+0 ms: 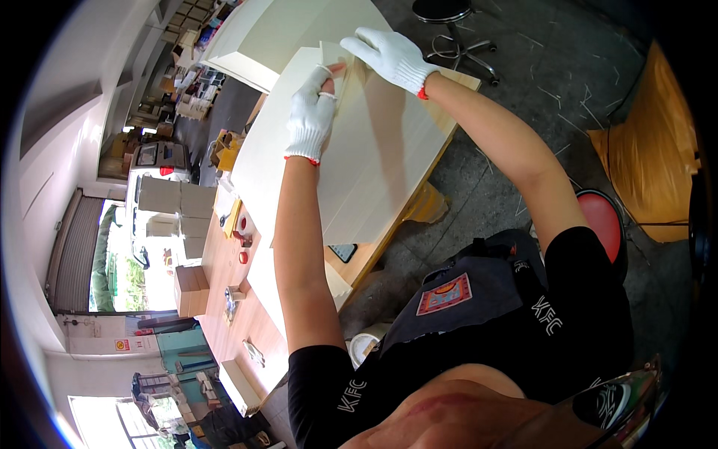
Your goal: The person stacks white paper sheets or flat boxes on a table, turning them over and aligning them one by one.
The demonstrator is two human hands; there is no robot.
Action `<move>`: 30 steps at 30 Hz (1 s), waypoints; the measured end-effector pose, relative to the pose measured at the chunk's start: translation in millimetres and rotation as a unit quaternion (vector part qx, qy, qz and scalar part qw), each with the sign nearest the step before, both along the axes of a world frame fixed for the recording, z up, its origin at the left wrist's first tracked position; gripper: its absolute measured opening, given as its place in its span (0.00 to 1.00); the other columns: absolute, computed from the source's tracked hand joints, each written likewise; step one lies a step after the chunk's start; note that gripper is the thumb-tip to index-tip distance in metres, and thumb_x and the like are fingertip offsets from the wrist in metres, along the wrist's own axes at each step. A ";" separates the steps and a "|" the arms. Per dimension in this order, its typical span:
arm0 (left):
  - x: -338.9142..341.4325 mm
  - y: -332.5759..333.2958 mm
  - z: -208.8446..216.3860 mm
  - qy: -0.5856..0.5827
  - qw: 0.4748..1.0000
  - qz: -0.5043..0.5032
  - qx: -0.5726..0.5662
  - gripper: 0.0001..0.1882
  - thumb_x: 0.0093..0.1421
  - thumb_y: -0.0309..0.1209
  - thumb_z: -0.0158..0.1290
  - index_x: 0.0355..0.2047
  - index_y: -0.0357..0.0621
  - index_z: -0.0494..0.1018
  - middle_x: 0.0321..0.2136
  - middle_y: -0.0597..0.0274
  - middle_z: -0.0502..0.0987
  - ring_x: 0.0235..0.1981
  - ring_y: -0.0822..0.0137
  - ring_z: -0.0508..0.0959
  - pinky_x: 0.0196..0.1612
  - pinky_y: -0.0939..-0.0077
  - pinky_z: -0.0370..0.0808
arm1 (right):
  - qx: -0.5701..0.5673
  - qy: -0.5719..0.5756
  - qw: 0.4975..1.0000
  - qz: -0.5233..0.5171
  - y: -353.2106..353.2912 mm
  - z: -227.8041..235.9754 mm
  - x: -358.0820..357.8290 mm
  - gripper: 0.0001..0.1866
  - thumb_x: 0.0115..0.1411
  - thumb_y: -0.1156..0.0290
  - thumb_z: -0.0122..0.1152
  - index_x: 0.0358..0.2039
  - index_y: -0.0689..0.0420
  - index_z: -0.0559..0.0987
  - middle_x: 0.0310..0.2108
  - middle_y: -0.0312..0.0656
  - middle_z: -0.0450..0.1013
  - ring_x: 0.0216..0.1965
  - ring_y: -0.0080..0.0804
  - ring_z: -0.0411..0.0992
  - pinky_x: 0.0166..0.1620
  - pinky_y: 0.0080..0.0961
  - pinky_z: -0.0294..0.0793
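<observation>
Both my hands wear white knit gloves with red cuffs, over large cream sheets (pixel 359 157) on the table. My left hand (pixel 313 112) has its thumb and forefinger bare at the tips. Those fingers close at the raised edge of a narrow cream piece (pixel 334 54), which looks like paper or thin card. My right hand (pixel 393 60) is just to the right of that piece, fingers stretched out and lying flat, casting a long shadow on the sheets. The fingertips' exact contact with the piece is hard to make out.
More cream sheets (pixel 314 30) stand stacked beyond. On the wooden table (pixel 221 280) are a tape roll (pixel 241 224), a phone (pixel 343 253) and small tools. A wheeled stool (pixel 443 10), a red-seated stool (pixel 600 224) and a brown sheet-like wrap (pixel 651 161) stand to the right.
</observation>
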State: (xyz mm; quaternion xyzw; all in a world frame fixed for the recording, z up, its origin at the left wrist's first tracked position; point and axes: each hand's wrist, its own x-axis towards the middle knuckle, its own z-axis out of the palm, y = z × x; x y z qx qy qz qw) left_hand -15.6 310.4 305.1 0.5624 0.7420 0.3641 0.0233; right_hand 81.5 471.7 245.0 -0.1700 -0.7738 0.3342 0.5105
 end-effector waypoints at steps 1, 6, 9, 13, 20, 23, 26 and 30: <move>-0.7 -0.9 1.3 -0.015 0.999 0.007 -0.034 0.15 0.66 0.33 0.53 0.52 0.43 0.74 0.24 0.70 0.69 0.22 0.77 0.66 0.27 0.78 0.64 | -0.006 0.004 1.000 0.003 -1.4 0.7 0.6 0.25 0.66 0.45 0.47 0.31 0.57 0.74 0.25 0.54 0.73 0.30 0.56 0.72 0.35 0.47 0.68; 11.9 0.1 1.5 -0.078 0.995 0.030 -0.059 0.15 0.62 0.31 0.60 0.48 0.44 0.74 0.21 0.71 0.65 0.22 0.78 0.65 0.24 0.79 0.62 | -0.020 -0.020 1.000 0.015 0.4 -0.4 1.5 0.25 0.66 0.45 0.48 0.31 0.57 0.74 0.25 0.53 0.73 0.30 0.55 0.72 0.35 0.47 0.68; 12.4 1.3 2.6 -0.110 0.992 0.028 -0.048 0.15 0.60 0.28 0.61 0.47 0.43 0.75 0.19 0.71 0.64 0.18 0.77 0.64 0.23 0.77 0.62 | -0.016 -0.017 1.000 0.013 1.7 -1.6 1.7 0.25 0.66 0.45 0.49 0.34 0.57 0.75 0.26 0.53 0.73 0.32 0.55 0.72 0.35 0.46 0.67; 8.9 -0.1 2.4 -0.080 0.996 0.027 -0.042 0.14 0.62 0.28 0.58 0.48 0.43 0.75 0.20 0.69 0.67 0.19 0.77 0.66 0.25 0.77 0.64 | 0.001 0.012 1.000 0.007 0.2 -0.9 -0.6 0.26 0.65 0.44 0.48 0.29 0.58 0.73 0.24 0.54 0.72 0.29 0.56 0.71 0.34 0.47 0.67; 9.0 -0.9 2.7 -0.004 1.000 0.008 0.014 0.14 0.66 0.31 0.50 0.51 0.44 0.74 0.25 0.69 0.72 0.23 0.77 0.68 0.27 0.78 0.66 | -0.014 -0.020 1.000 0.008 0.5 0.1 -0.1 0.26 0.66 0.45 0.48 0.30 0.58 0.73 0.24 0.54 0.72 0.29 0.56 0.71 0.34 0.47 0.67; 10.2 0.0 3.8 -0.074 0.996 0.026 -0.050 0.13 0.63 0.29 0.56 0.48 0.44 0.75 0.22 0.67 0.71 0.22 0.77 0.67 0.26 0.77 0.65 | -0.014 -0.001 1.000 0.007 1.5 -4.4 -2.1 0.25 0.66 0.45 0.48 0.31 0.57 0.74 0.24 0.53 0.73 0.29 0.55 0.72 0.34 0.46 0.68; 9.8 0.9 1.1 -0.077 0.994 0.044 -0.063 0.13 0.60 0.27 0.60 0.46 0.43 0.75 0.20 0.68 0.69 0.20 0.77 0.66 0.25 0.77 0.65 | -0.013 0.004 1.000 0.006 -0.9 -2.8 -2.1 0.25 0.66 0.45 0.48 0.31 0.57 0.74 0.24 0.53 0.73 0.30 0.55 0.72 0.34 0.46 0.68; 15.8 0.9 4.8 -0.077 0.995 0.035 -0.051 0.14 0.60 0.27 0.60 0.46 0.44 0.75 0.20 0.69 0.68 0.20 0.77 0.66 0.25 0.77 0.65 | -0.005 0.018 1.000 -0.009 -0.8 -4.7 -2.0 0.25 0.65 0.45 0.48 0.31 0.57 0.74 0.24 0.53 0.73 0.30 0.55 0.72 0.34 0.46 0.68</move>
